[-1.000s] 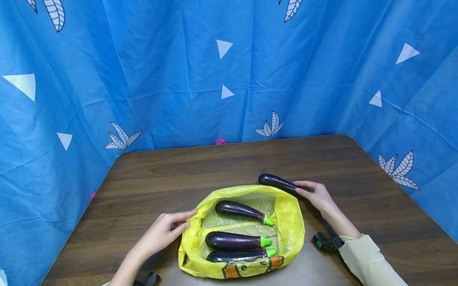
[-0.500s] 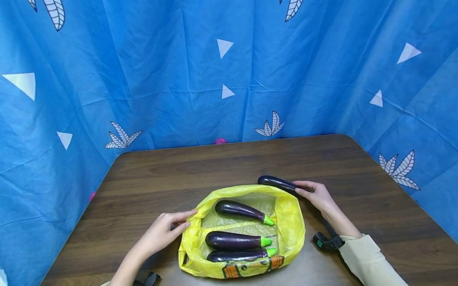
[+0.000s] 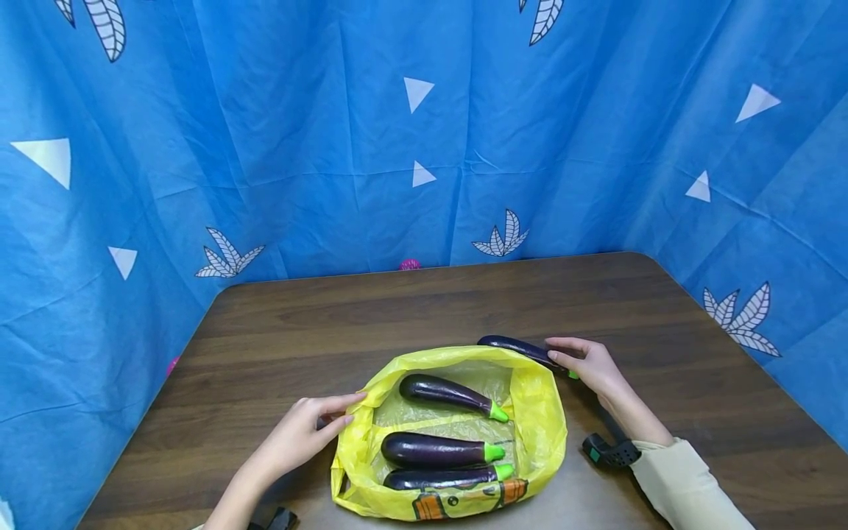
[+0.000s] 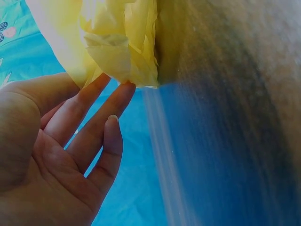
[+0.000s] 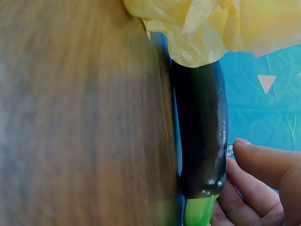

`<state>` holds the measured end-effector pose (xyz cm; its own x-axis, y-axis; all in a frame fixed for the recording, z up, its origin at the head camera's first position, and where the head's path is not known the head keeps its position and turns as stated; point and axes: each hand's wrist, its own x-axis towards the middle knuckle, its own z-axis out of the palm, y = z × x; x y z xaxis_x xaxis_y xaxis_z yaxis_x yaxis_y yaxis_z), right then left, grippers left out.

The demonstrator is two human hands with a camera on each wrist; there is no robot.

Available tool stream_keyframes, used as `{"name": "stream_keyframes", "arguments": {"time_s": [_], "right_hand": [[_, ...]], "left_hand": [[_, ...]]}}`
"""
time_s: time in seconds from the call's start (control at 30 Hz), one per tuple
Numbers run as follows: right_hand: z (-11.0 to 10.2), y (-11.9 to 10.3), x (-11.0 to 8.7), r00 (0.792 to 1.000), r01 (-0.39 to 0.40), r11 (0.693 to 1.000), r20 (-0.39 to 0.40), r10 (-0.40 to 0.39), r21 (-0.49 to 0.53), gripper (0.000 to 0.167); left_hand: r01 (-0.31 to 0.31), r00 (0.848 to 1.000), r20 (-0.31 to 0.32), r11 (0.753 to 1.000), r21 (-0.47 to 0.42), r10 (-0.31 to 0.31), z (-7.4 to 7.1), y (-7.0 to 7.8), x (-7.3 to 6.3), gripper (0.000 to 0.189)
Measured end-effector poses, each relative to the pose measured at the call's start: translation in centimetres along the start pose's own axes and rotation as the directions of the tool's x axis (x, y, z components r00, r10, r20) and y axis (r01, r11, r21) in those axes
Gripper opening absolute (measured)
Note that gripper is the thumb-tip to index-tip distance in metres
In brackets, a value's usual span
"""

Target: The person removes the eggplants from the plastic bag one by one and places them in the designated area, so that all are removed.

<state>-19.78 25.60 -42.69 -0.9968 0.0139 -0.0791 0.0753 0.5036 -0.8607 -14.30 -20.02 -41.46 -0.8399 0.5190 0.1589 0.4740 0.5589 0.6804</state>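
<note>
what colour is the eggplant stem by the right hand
The eggplant stem is bright green, clearest in the right wrist view.

On the table (image 3: 331, 316), three eggplants (image 3: 433, 449) lie in the bag (image 3: 542, 427), a fourth eggplant (image 3: 517, 346) behind its right side.

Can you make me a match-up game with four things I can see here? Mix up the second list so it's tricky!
Things:
1. bag
2. nearest eggplant
3. farthest eggplant
4. curtain

Colours and places:
A. outside the bag, dark purple
B. blue, behind everything else
C. yellow, with its top open
D. inside the bag, dark purple

Right pairs: 1-C, 2-D, 3-A, 4-B
</note>
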Motion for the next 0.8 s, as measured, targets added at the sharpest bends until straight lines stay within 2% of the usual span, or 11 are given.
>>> {"name": "stream_keyframes", "arguments": {"time_s": [0.43,0.8], "right_hand": [[-0.5,-0.4,-0.2,1.0,-0.001,1.0,-0.009,0.001,0.028,0.047],[-2.0,-0.7,-0.3,0.995,0.081,0.989,-0.074,-0.072,0.123,0.051]], "left_hand": [[0.009,1.0,0.006,1.0,-0.01,-0.009,0.0,0.0,0.0,0.033],[0.008,1.0,0.003,1.0,-0.006,-0.008,0.0,0.0,0.0,0.033]]}}
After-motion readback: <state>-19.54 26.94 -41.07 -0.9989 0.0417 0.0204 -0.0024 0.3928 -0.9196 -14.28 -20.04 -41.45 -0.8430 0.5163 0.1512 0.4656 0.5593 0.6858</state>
